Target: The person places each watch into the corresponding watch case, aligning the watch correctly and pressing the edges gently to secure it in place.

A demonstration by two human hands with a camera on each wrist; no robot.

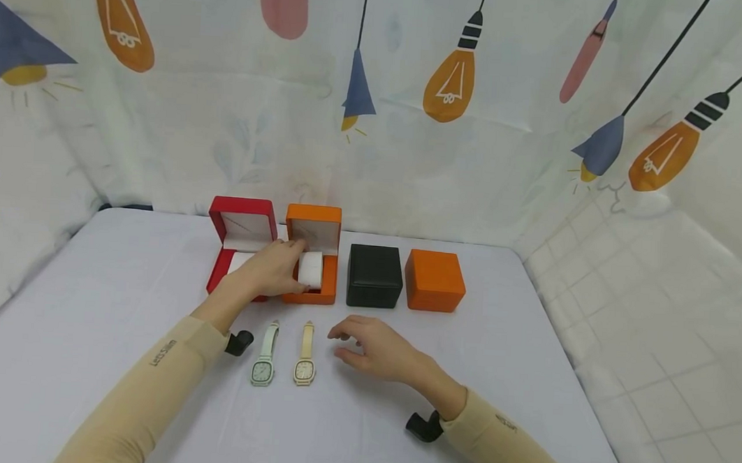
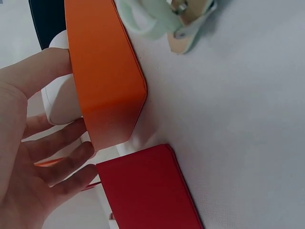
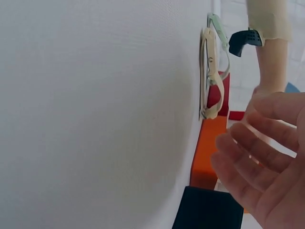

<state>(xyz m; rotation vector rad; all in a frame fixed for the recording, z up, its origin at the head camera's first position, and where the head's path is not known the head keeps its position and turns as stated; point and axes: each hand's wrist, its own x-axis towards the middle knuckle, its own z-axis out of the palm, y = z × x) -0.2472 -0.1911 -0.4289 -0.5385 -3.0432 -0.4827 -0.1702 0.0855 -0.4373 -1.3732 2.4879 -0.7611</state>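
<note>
My left hand (image 1: 271, 267) reaches into the open orange watch box (image 1: 330, 298), holding the left side of the white watch cushion (image 1: 311, 270). In the left wrist view the thumb lies in front of the cushion (image 2: 64, 100) and fingers behind it; the orange wall (image 2: 105, 76) hides some fingertips. My right hand (image 1: 374, 347) hovers over the table with loosely bent fingers, holding nothing. A beige watch (image 1: 304, 370) lies to its left, a mint green watch (image 1: 263, 371) farther left, both with straps pointing to the boxes.
An open red watch box (image 1: 218, 269) with a white cushion stands left of the orange one. To the right stand a closed black box (image 1: 375, 277) and a closed orange box (image 1: 435, 280). A patterned curtain (image 1: 380, 176) hangs behind the white table (image 1: 123, 281).
</note>
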